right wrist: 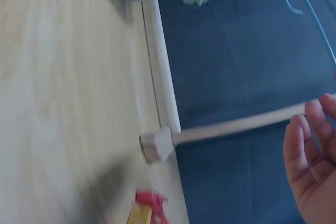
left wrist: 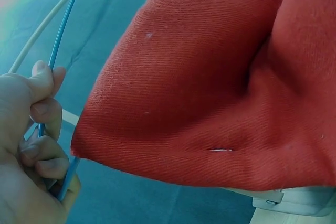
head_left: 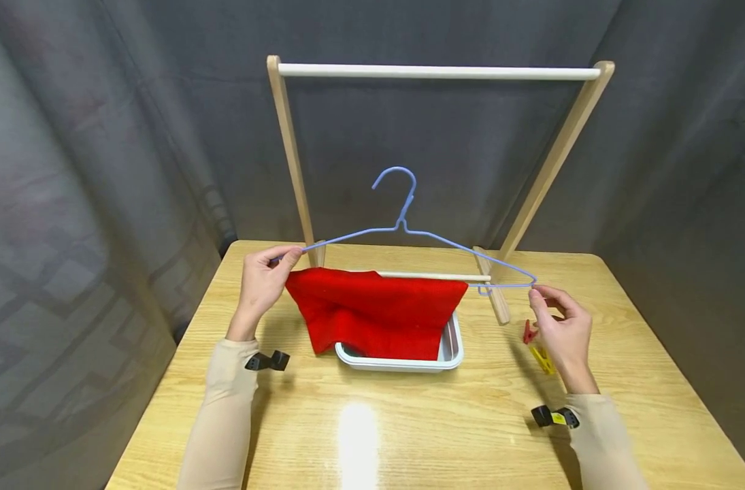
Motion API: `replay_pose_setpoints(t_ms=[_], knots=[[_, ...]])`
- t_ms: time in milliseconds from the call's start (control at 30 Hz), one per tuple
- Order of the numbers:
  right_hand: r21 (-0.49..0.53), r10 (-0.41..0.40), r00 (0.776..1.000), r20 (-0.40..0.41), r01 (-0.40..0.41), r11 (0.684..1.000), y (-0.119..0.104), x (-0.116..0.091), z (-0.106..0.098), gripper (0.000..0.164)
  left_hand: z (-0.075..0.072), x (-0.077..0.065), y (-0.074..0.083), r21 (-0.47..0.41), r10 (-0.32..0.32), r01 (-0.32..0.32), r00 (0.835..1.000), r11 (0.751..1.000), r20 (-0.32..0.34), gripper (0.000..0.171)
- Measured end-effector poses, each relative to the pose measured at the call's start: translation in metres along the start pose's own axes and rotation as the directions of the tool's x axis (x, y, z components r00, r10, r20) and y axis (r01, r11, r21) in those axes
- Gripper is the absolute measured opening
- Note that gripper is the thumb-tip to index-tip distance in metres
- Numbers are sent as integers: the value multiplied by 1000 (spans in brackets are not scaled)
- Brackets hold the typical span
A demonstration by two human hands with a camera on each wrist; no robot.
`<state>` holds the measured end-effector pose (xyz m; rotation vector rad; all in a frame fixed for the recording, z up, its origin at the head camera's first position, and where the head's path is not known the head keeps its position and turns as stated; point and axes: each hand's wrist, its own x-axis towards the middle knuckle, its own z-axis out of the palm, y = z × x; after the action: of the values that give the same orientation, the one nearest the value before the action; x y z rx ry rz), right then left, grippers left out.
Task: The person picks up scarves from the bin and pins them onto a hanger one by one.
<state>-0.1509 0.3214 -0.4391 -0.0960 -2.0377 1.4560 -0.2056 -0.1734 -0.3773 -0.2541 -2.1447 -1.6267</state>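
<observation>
A blue wire clothes hanger [head_left: 402, 221] is held up level, hook at the top, between the two hands. At its left corner, my left hand [head_left: 265, 282] grips the wire with thumb and curled fingers. My right hand [head_left: 565, 330] pinches the right corner between thumb and fingertips. A red cloth [head_left: 378, 309] hangs folded over the lower bar, from beside the left hand to past the middle. In the left wrist view the cloth's folded corner [left wrist: 105, 135] lies close to the left fingers [left wrist: 47, 116]. The right stretch of the bar is bare, with a small hook showing.
A white plastic basin [head_left: 403, 365] sits under the cloth, partly hidden by it. Behind stands a wooden rack with a white top rail [head_left: 439, 71]. A red clothespin [head_left: 529, 332] and a yellow clothespin [head_left: 542, 361] lie beside the right hand. Grey curtains surround the table.
</observation>
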Motion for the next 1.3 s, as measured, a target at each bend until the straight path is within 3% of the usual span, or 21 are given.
replay_pose_setpoints(t_ms=[233, 367, 500, 733, 1033, 1300], knots=[[-106, 134, 991, -20, -136, 985, 8, -6, -27, 25, -2, 3, -1, -10, 9, -10, 1000, 1000, -6, 16], [-181, 190, 981, 26, -183, 966, 10, -11, -41, 29, -4, 4, -1, -14, 20, -20, 1000, 1000, -2, 16], [-297, 226, 965, 135, -179, 938, 17, -15, -56, 37, -3, 2, 1, -17, 11, -11, 1000, 1000, -5, 16], [-486, 282, 911, 300, -109, 867, 36, -22, -72, 44, -4, -1, 3, -1, 8, -8, 1000, 1000, -15, 17], [-554, 350, 875, 335, -117, 824, 54, -32, -69, 49, -5, -4, 2, 16, -8, 8, 1000, 1000, -23, 17], [-556, 339, 888, 312, -119, 823, 61, -34, -71, 49, -3, -3, 2, 6, 21, -21, 999, 1000, -26, 17]])
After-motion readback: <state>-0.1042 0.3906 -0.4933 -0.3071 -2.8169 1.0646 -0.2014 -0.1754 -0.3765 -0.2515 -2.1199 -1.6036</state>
